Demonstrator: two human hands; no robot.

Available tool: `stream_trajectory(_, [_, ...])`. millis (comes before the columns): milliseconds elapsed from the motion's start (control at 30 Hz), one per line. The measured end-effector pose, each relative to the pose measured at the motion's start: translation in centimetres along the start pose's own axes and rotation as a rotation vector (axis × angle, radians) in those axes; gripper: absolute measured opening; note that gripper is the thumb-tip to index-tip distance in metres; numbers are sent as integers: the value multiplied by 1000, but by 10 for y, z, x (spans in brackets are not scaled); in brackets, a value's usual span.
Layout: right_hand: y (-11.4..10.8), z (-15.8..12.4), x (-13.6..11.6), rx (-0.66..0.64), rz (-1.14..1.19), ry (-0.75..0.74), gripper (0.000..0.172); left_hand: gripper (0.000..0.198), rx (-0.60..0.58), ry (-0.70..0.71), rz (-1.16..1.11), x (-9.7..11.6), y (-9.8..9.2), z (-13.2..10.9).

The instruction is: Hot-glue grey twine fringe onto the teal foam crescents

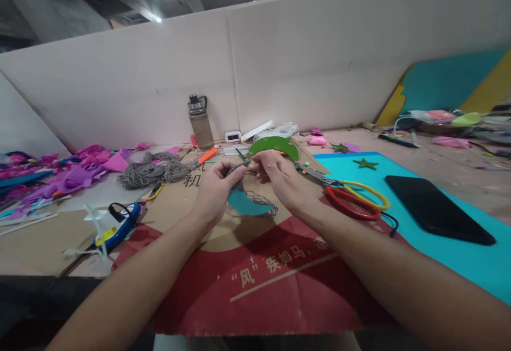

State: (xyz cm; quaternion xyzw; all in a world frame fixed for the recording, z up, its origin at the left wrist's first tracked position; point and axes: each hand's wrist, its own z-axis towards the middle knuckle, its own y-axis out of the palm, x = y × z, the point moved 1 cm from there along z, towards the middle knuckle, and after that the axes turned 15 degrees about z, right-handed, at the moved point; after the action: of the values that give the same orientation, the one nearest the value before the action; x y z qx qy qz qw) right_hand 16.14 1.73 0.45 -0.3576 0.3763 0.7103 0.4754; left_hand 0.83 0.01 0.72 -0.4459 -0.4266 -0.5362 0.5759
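Note:
My left hand [219,183] is closed on a teal crescent [248,205] partly wrapped in grey yarn. Close beside it, my right hand [275,173] pinches the yarn near the crescent's upper end; the fingertips are partly hidden. Loose loops of yarn [259,197] hang about the curve. A green crescent [275,143] with small dots lies just beyond my hands. Scissors [353,202] with one red and one yellow handle rest by my right forearm. To the left of my hands sits a skein of grey yarn [154,171].
Red and brown cardboard [279,292] lies under my hands. On a bright blue sheet [431,255] are a black phone [439,210] and a green star [366,165]. A blue glue gun [120,228], an orange-handled tool [207,155], a bottle [202,125] and pink-purple scraps [59,181] stand around.

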Motion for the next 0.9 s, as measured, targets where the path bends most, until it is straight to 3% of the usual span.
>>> stream_trajectory(167, [-12,4,1,-65,-277,-88,56,28,-54,-5,107,-5,-1,0])
stream_trajectory(400, [-1,-2,-10,-160,-428,-184,46,25,-139,31,147,0,2,-4])
stream_trajectory(533, [-3,-1,-8,-157,-417,-162,49,27,-130,-13,125,1,2,-4])
stream_trajectory(700, [-12,1,-1,-39,-359,-41,59,29,-66,-64,70,4,1,-3])
stream_trajectory(900, [0,-2,-4,-142,-383,-160,46,27,-78,0,137,0,1,-4])
